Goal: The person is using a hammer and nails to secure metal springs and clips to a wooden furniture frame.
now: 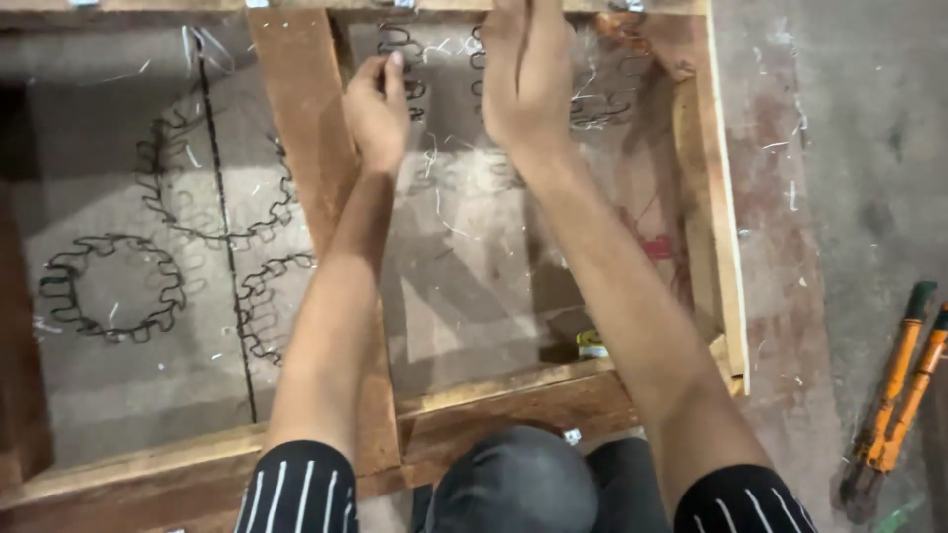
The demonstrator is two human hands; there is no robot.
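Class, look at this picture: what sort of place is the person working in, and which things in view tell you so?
Probably a furniture or upholstery workshop: a bare wooden frame lies on a rough concrete floor, loose zigzag springs lie inside it, and long orange-handled cutters lie beside it.

My arms are bare from above the elbows down to my hands [449, 94]. My short sleeves [296, 489] are black with thin white vertical stripes. My trousers [518, 484] are dark grey.
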